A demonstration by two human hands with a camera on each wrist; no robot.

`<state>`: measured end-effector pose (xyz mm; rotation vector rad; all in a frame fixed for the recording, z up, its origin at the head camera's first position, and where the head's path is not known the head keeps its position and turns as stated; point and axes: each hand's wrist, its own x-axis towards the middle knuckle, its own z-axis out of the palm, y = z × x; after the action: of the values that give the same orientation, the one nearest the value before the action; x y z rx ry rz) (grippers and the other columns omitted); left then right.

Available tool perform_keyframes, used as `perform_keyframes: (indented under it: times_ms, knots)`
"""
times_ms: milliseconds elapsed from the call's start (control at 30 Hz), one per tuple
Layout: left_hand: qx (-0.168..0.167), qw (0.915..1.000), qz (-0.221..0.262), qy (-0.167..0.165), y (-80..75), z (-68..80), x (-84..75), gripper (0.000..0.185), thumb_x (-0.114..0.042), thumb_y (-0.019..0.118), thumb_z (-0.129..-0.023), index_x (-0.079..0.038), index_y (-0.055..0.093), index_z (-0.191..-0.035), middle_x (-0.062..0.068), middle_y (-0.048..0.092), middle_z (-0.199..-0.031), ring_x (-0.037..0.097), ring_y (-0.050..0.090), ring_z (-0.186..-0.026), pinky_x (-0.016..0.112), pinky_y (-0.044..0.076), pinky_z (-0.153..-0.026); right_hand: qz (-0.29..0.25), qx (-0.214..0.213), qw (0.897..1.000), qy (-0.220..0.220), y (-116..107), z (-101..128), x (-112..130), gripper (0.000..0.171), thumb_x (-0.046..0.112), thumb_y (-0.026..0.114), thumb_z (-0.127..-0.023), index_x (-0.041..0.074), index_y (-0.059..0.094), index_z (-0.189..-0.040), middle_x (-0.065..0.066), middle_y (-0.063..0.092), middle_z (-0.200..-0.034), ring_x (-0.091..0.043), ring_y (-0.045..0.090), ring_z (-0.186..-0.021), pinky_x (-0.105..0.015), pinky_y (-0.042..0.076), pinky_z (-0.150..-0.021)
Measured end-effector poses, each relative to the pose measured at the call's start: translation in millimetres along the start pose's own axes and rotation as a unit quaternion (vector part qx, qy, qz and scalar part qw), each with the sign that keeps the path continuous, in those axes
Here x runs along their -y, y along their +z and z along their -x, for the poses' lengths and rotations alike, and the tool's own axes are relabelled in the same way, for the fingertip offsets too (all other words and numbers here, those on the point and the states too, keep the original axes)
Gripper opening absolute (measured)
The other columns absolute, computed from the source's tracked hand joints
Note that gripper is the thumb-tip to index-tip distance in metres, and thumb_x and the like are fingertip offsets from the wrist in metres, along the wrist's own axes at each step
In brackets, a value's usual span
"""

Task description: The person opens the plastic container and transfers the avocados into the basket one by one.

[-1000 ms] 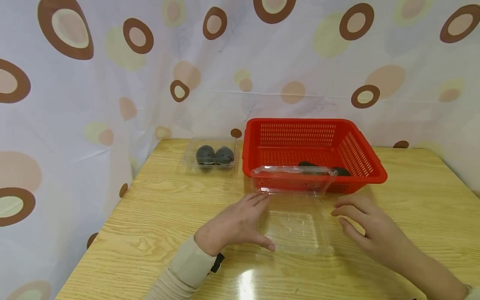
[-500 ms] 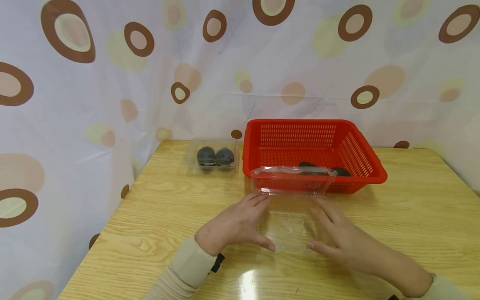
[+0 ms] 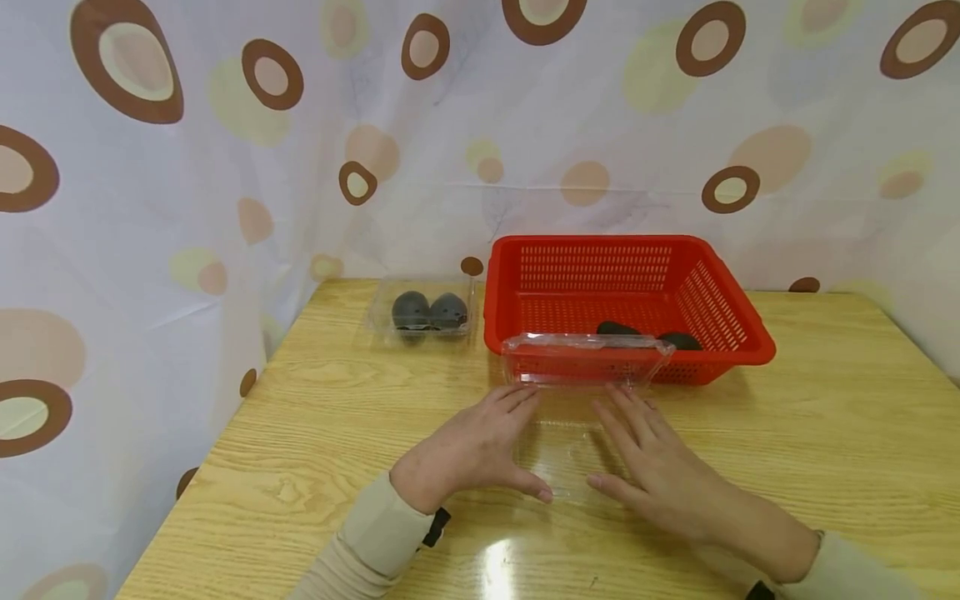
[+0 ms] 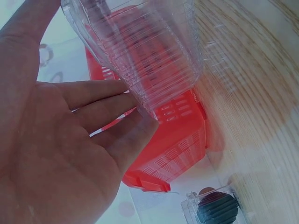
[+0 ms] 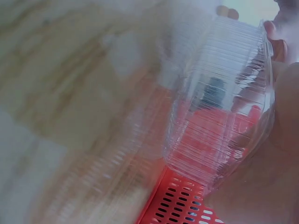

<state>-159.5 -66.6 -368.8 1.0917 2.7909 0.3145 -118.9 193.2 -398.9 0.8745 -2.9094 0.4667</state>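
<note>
While both flat, left hand (image 3: 468, 450) & right hand (image 3: 652, 467) flank clear clamshell box (image 3: 570, 454), touching.

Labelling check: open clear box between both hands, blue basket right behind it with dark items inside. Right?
Not quite: the basket is red, not blue, as the head view shows. The rest holds: the open clear box lies between the left hand and right hand, dark items in the basket.

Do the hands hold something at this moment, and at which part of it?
Nothing is gripped. The left hand rests with straight fingers against the left side of the open clear plastic box; the right hand lies flat in its tray.
</note>
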Motion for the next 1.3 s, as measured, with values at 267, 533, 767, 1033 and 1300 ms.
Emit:
perform_keyframes:
  times_ms: [267,533,767,1033,1300]
  knots:
    - [-0.004,1.0000,-0.007,0.003,-0.3,-0.3,-1.7,0.117,-0.069,0.074,-0.072,-0.007,0.024,-0.157,0.008,0.025,-0.165,0.027,0.026,-0.151,0.038,0.032,-0.121,0.030,-0.016,0.999,-0.002,4,0,-1,0.077,0.048,0.051,-0.100,0.003,0.024,-0.156,-0.022,0.016,-0.164,-0.045,0.016,-0.149,-0.049,0.010,-0.127]
    - [0.005,0.9997,-0.024,0.002,1.7,-6.8,-8.9,0.116,-0.074,0.070,-0.073,-0.006,0.027,-0.157,0.009,0.026,-0.164,0.025,0.026,-0.151,0.036,0.030,-0.122,0.058,-0.032,0.998,-0.007,4,8,-9,0.075,0.047,0.053,-0.100,0.001,0.029,-0.154,-0.022,0.021,-0.162,-0.042,0.022,-0.148,-0.036,0.002,-0.128]
    - [0.006,0.9998,-0.021,0.000,5.5,-14.9,-17.5,0.117,-0.074,0.070,-0.073,-0.007,0.025,-0.157,0.008,0.024,-0.165,0.024,0.022,-0.153,0.035,0.029,-0.122,0.079,-0.056,0.995,-0.028,2,15,-19,0.074,0.045,0.056,-0.098,-0.001,0.032,-0.152,-0.023,0.028,-0.159,-0.040,0.027,-0.146,-0.021,-0.010,-0.123]
    - [0.002,0.9989,-0.046,0.008,6.4,-22.6,-26.2,0.117,-0.076,0.067,-0.073,-0.005,0.025,-0.157,0.010,0.026,-0.164,0.024,0.023,-0.152,0.033,0.026,-0.123,0.097,-0.064,0.993,-0.038,-2,20,-29,0.075,0.044,0.058,-0.098,-0.001,0.033,-0.152,-0.022,0.032,-0.157,-0.038,0.029,-0.145,-0.019,-0.010,-0.121]
    - [0.004,0.9966,-0.081,0.012,8.2,-30.2,-35.0,0.115,-0.080,0.062,-0.073,-0.005,0.032,-0.154,0.009,0.033,-0.161,0.023,0.029,-0.151,0.030,0.027,-0.123,0.070,-0.030,0.997,0.002,-8,26,-30,0.076,0.043,0.055,-0.099,-0.001,0.027,-0.154,-0.022,0.024,-0.161,-0.039,0.026,-0.147,-0.034,0.001,-0.127]
